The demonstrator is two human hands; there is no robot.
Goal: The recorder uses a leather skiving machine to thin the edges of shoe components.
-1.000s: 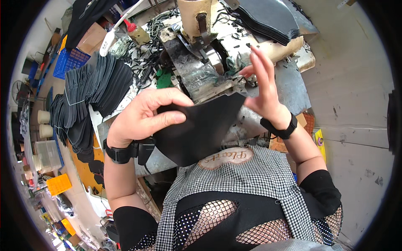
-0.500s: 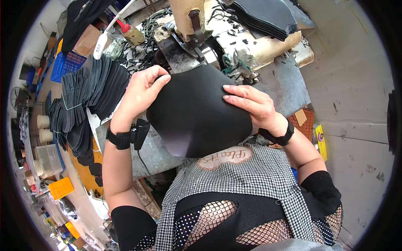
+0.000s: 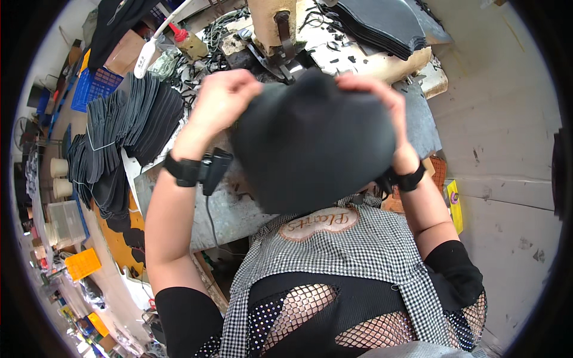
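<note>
A smooth black sheet, like a leather piece (image 3: 310,155), is lifted in front of my apron and blurred by motion. My left hand (image 3: 225,100) is closed in a pinch on its upper left edge. My right hand (image 3: 379,98) grips the upper right edge, its fingers curled over the top and the thumb hidden. Just beyond the sheet's far edge stands a beige industrial machine (image 3: 271,24) with a metal foot (image 3: 292,70); the sheet hides part of its work area.
Bundled stacks of dark cut pieces (image 3: 128,122) lie at the left. More flat black pieces (image 3: 382,27) are piled at the far right. Black offcuts (image 3: 194,74) litter the machine's surroundings. A white switch on a cable (image 3: 145,58) hangs near a red-tipped bottle (image 3: 190,43).
Both hands have moved up and away from me, raising the sheet and shifting it to the right. My right hand has gone from lying on the sheet to gripping its upper edge.
</note>
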